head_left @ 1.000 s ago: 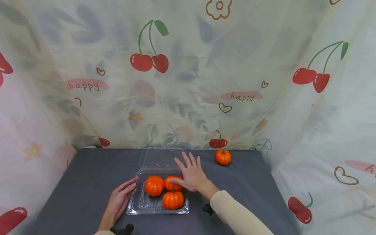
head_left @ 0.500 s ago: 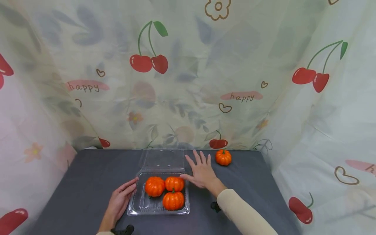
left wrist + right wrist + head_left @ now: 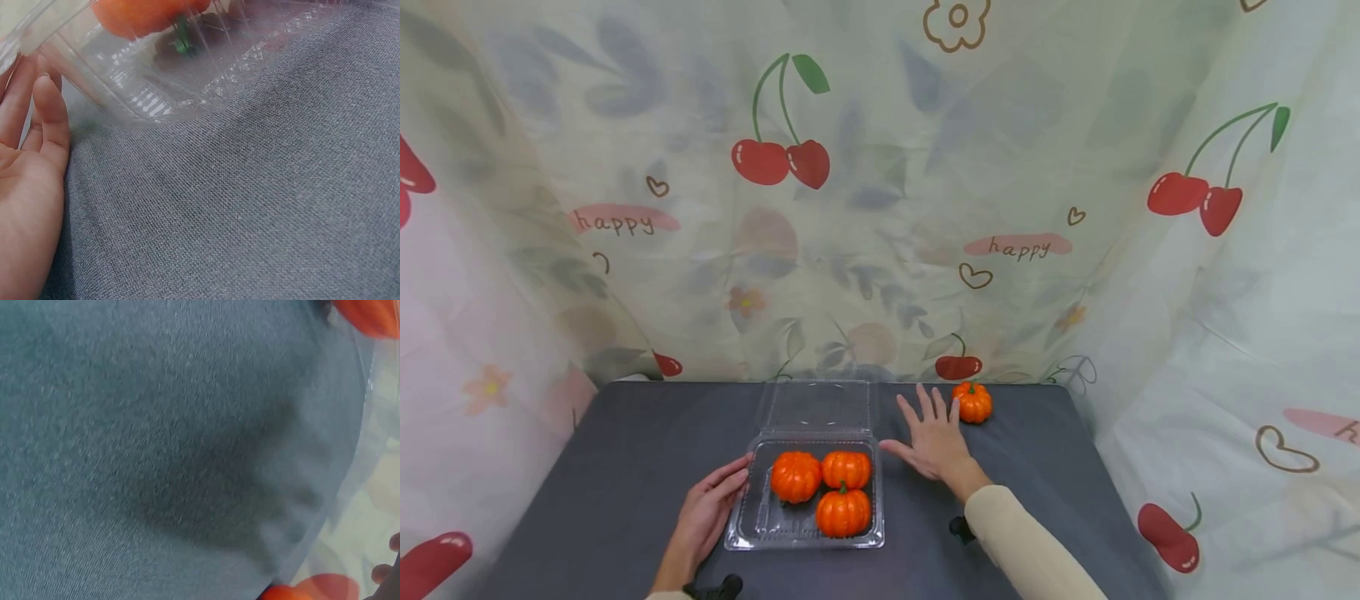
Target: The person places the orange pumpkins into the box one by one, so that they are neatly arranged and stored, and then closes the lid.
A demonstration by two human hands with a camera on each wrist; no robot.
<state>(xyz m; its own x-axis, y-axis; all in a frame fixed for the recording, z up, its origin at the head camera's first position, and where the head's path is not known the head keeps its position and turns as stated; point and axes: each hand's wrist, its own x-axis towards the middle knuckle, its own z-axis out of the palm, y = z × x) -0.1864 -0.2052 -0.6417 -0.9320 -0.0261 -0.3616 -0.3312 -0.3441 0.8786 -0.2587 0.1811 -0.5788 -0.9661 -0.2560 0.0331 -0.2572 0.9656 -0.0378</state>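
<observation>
A clear plastic clamshell box [image 3: 805, 546] lies on the table with its lid [image 3: 820, 407] folded back. Inside sit three small orange pumpkins: one at the left [image 3: 795, 477], one at the back right [image 3: 847, 470] and one at the front right [image 3: 844, 513]. My left hand [image 3: 703, 512] rests its extended fingers against the box's left side; in the left wrist view they lie along the clear wall [image 3: 156, 106]. Right of the box, my right hand [image 3: 938, 446] hovers palm down with fingers spread, holding nothing. Its fingertips overlap a lone pumpkin [image 3: 976, 405] near the back edge.
Dark grey cloth [image 3: 625, 467] covers the table. Behind and at both sides hangs a pale curtain [image 3: 880, 250] printed with cherries. Each wrist wears a black device, the left one [image 3: 718, 587] and the right one [image 3: 961, 528].
My right hand has moved right, from over the pumpkins in the box to beside the lone pumpkin. The left hand has stayed at the box's left side.
</observation>
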